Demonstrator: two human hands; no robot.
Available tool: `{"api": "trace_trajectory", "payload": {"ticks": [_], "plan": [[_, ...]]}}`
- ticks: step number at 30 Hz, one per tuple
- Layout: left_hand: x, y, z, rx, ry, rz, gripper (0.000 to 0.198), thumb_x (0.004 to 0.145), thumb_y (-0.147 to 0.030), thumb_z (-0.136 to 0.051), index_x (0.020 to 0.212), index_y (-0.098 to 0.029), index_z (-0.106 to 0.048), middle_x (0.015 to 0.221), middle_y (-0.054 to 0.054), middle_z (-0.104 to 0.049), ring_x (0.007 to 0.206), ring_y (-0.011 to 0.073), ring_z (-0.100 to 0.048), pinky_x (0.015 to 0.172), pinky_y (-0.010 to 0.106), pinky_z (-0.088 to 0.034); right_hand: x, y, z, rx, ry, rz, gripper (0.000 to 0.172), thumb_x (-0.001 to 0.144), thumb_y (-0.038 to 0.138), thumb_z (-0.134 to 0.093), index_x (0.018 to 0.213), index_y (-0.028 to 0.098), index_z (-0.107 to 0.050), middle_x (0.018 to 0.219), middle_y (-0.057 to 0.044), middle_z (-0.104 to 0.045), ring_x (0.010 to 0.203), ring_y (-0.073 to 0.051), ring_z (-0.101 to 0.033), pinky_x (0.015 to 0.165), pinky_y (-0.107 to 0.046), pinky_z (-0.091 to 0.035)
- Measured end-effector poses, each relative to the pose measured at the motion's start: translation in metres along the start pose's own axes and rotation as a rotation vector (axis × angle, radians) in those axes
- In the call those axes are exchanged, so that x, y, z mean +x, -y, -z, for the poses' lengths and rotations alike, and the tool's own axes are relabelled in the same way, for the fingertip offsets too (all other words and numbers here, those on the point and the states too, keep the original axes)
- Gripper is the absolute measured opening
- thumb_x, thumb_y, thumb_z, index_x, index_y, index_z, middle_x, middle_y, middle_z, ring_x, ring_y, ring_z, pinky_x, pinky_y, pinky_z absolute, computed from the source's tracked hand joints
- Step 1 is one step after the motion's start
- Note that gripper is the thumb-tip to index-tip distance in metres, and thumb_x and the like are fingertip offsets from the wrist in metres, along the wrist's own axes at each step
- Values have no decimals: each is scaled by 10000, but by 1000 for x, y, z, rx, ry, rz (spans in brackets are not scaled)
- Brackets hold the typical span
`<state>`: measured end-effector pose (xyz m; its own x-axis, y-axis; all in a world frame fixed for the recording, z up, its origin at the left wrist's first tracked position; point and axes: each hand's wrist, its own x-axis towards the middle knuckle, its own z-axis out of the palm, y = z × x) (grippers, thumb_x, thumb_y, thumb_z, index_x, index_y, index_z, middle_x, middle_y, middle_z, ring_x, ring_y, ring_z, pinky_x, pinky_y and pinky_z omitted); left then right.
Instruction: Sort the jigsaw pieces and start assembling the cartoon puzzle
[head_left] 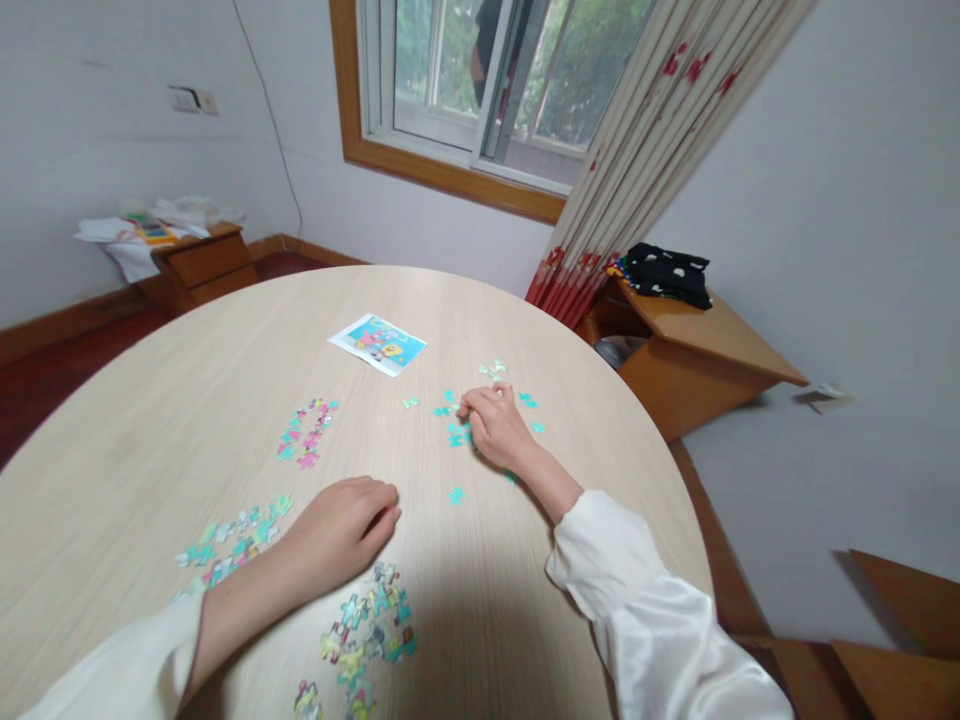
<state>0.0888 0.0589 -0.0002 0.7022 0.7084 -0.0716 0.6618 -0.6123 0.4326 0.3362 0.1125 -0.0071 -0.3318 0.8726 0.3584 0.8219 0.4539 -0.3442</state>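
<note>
Several turquoise jigsaw puzzle pieces (457, 437) lie loosely on the round table (570, 560). My right hand (495, 420) is over this group, fingers bent and fingertips down at a small puzzle piece, which they mostly cover. To the left, my left hand (349, 525) rests on the tabletop with its fingers curled in; nothing shows in it. Nearest to it are mixed puzzle pieces (375, 625) below and pale green and white pieces (240, 530) beside the forearm. Pink pieces (309, 435) form a loose ring farther up.
A picture sheet (381, 343) with cartoon figures lies toward the table's far side. Pale green pieces (493, 370) sit beyond my right hand. A wooden cabinet (675, 350) with dark cloth stands right, below a curtain (645, 130). A small cabinet (206, 265) stands at left.
</note>
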Motion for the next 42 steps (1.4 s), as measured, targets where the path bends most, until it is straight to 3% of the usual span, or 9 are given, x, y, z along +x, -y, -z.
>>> {"api": "trace_trajectory", "payload": {"ticks": [4,11,15,18,20,25,31,36,42], "plan": [[0,0,-1,15,2,-3,332,914,-283,-284,681,-183,-498,705,71,-600,692,204,-553,661,338,-407,-2,13,0,22,51,38,243,799,62,-316,759,187,-521,816,-71,-653,847,-194,-575,908,-392,-272],[1,0,-1,26,26,29,300,909,-264,-307,688,-182,-492,726,67,-607,722,199,-561,680,324,-404,5,39,-11,167,197,173,274,757,35,-337,854,195,-538,984,-66,-684,1075,-193,-557,996,-403,-236],[0,-2,1,20,37,38,292,908,-265,-306,692,-182,-484,732,68,-604,725,202,-561,684,326,-405,9,35,-12,190,147,155,296,752,36,-334,903,205,-525,1150,-81,-657,1223,-199,-476,1022,-417,-216],[0,-1,1,21,43,33,295,909,-266,-301,691,-182,-481,732,70,-603,731,206,-562,686,333,-406,9,29,-11,162,74,56,278,755,36,-317,869,204,-507,1068,-82,-678,1129,-205,-529,1000,-425,-231],[0,-1,0,25,35,25,298,911,-268,-300,694,-181,-484,730,68,-601,726,204,-561,684,333,-406,10,27,-12,158,108,46,270,758,38,-314,869,205,-495,1030,-75,-683,1074,-200,-551,987,-421,-245],[0,2,-3,30,11,9,303,916,-267,-306,694,-179,-492,723,60,-601,719,191,-558,678,322,-407,11,23,-11,171,131,121,279,763,48,-320,910,207,-496,1141,-83,-655,1215,-195,-470,1004,-408,-236],[-1,4,-5,56,-16,-23,314,924,-270,-303,699,-180,-503,703,49,-594,691,179,-546,655,311,-401,-10,-6,6,66,-71,-10,227,797,79,-307,775,206,-494,824,-51,-666,864,-189,-579,900,-391,-283],[0,4,-4,57,-2,-16,316,924,-273,-300,698,-181,-500,710,52,-592,692,180,-541,651,312,-393,-30,-8,12,53,-69,-2,213,792,68,-319,764,205,-479,840,-48,-671,886,-189,-576,881,-381,-279],[0,3,-4,30,12,-9,312,918,-275,-296,692,-183,-491,700,54,-586,696,188,-543,655,323,-389,-27,1,12,19,-3,-49,216,794,71,-317,756,202,-484,837,-60,-669,875,-193,-577,885,-394,-273]]}}
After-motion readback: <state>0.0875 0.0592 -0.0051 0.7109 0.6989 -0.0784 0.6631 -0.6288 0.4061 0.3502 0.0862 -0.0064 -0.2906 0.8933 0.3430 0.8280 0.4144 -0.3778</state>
